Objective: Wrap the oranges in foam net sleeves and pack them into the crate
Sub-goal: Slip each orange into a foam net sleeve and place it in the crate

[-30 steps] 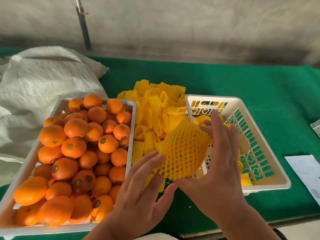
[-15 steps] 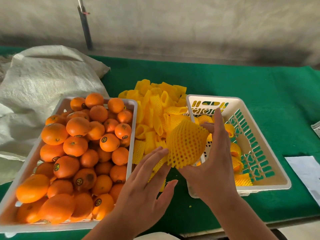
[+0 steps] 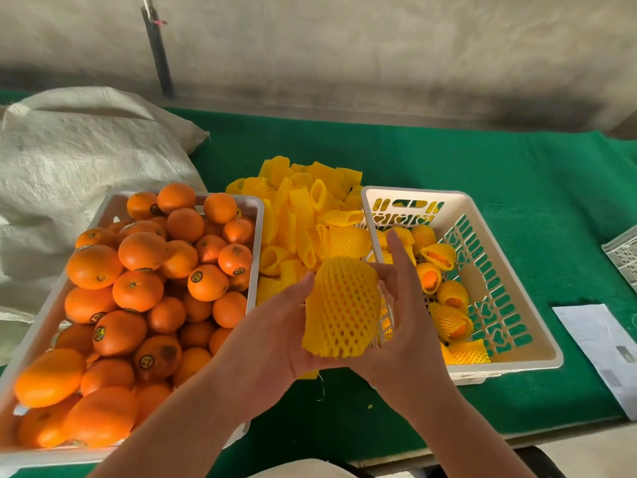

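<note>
I hold an orange wrapped in a yellow foam net sleeve (image 3: 341, 308) between both hands, above the green table between the two crates. My left hand (image 3: 272, 339) grips its left side and bottom. My right hand (image 3: 406, 322) grips its right side, thumb near the top and index finger pointing up. The white crate on the right (image 3: 517, 365) has several wrapped oranges (image 3: 448, 294) in it. A white crate on the left (image 3: 256, 215) is heaped with bare oranges (image 3: 141, 291). Loose yellow foam sleeves (image 3: 303, 208) are piled between the crates.
A green cloth (image 3: 482, 160) covers the table. A white woven sack (image 3: 76, 157) lies at the back left. A sheet of paper (image 3: 599, 346) and the corner of another white crate (image 3: 624, 257) sit at the right edge. A dark pole (image 3: 157, 46) stands by the wall.
The wrapped orange has come down and toward me. My left hand has moved from touching the sleeve's edge to gripping its left side and bottom. My right hand stays on it.
</note>
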`<state>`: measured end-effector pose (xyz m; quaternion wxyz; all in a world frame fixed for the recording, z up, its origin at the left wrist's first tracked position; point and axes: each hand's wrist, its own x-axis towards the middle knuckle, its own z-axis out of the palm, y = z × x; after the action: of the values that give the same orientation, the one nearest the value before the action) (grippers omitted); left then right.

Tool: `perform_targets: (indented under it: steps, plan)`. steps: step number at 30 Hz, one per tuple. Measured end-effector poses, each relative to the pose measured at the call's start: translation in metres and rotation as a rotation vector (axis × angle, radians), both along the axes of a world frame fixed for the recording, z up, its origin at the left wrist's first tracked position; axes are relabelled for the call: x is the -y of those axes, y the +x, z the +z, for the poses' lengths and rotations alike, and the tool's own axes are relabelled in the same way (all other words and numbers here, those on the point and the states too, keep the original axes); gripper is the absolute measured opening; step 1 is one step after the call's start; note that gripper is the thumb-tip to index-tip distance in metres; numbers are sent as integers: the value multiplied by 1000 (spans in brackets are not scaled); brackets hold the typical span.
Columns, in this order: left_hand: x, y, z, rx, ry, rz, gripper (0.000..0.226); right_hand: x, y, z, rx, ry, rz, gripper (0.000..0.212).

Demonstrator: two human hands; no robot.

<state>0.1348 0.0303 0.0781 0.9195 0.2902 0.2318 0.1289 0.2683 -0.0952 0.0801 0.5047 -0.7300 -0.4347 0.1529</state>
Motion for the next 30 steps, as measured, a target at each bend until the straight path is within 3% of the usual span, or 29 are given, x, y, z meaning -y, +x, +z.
perform_targets:
  steps: [1,3,7,9,13,15,19,22,27,30]
  plan:
    - [2,0,-4,-39,35,-18,56,2,-1,-3,1,-7,4,129]
    - [3,1,-1,12,25,-100,66,4,-2,-6,19,-24,10,128]
    - [3,6,-9,-61,205,57,77,7,3,-11,84,-86,80,132]
    - [3,4,-13,-80,397,106,69,10,8,-14,97,-157,128,138]
    - [3,0,-22,-278,1018,173,72,20,13,-23,-69,-298,247,142]
    - [4,1,-27,-409,1303,180,79,20,11,-26,-223,-271,297,128]
    - [15,7,-34,-383,1634,88,77,12,1,-29,-486,-118,211,77]
    - [23,11,-42,-373,1703,7,83,7,-3,-38,-535,-87,63,61]
    - [6,6,-60,-455,1622,-86,93,8,14,-52,-680,-104,-93,79]
    - [-17,-10,-87,-609,1737,-113,87,14,45,-53,-713,-84,-216,86]
